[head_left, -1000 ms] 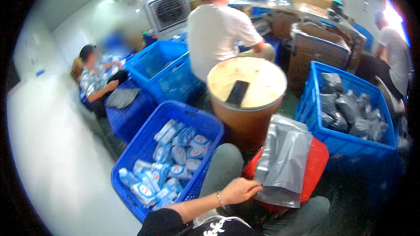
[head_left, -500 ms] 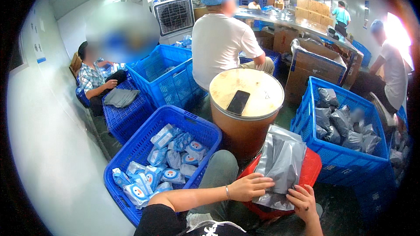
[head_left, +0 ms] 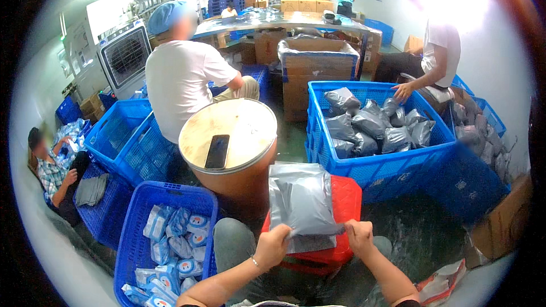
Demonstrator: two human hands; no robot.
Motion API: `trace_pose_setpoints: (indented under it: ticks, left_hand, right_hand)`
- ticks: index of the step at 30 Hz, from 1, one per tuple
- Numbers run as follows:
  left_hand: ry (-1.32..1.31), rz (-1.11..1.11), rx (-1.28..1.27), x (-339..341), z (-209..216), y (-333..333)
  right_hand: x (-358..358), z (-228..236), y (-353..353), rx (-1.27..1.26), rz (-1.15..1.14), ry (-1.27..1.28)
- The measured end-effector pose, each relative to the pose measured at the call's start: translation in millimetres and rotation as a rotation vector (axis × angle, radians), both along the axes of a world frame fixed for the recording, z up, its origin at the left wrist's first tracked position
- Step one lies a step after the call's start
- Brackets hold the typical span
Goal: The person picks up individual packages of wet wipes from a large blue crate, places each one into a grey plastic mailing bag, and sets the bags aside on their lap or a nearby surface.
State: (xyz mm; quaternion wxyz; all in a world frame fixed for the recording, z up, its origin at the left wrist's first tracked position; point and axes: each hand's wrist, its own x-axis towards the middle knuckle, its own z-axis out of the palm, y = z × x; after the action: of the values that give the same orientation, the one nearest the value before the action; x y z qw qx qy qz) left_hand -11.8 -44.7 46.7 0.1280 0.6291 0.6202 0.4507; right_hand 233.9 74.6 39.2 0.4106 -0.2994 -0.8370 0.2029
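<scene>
A grey plastic mailing bag (head_left: 302,200) lies over the red box-like surface (head_left: 348,196) in front of me, on top of at least one more grey bag. My left hand (head_left: 272,245) pinches its near left corner. Closed on the near right corner is my right hand (head_left: 359,239). Between the two hands the bag's near edge is stretched taut. I cannot tell whether anything is inside it. To the left, a dark blue basket (head_left: 128,244) holds several white and blue packs of wipes (head_left: 181,245).
A brown drum (head_left: 244,185) with a phone (head_left: 217,152) on its lid stands ahead. Right of it, a blue crate (head_left: 392,165) holds filled grey bags (head_left: 372,125); a co-worker's hand (head_left: 404,91) reaches in. Another person (head_left: 185,74) sits beyond the drum.
The view has swung to the right. My hands lay with fingers spread on the grey bag; now both grip its near corners. The co-worker's hand now shows at the crate.
</scene>
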Motion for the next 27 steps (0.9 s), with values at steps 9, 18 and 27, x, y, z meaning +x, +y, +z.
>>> trace_pose_setpoints:
  ticks: [9, 18, 27]
  left_hand:
    - [-0.781, 0.21, -0.35, 0, -43, 50]
    - [-0.229, 0.287, -0.286, -1, -66, 47]
    - [-0.231, -0.202, 0.065, 17, 47, 52]
  right_hand:
    - [-54, -18, 15, -0.599, -0.357, -0.163]
    - [-73, -15, 7, -0.401, -0.426, -0.095]
    - [-57, 45, -45, -0.547, 0.176, 1.023]
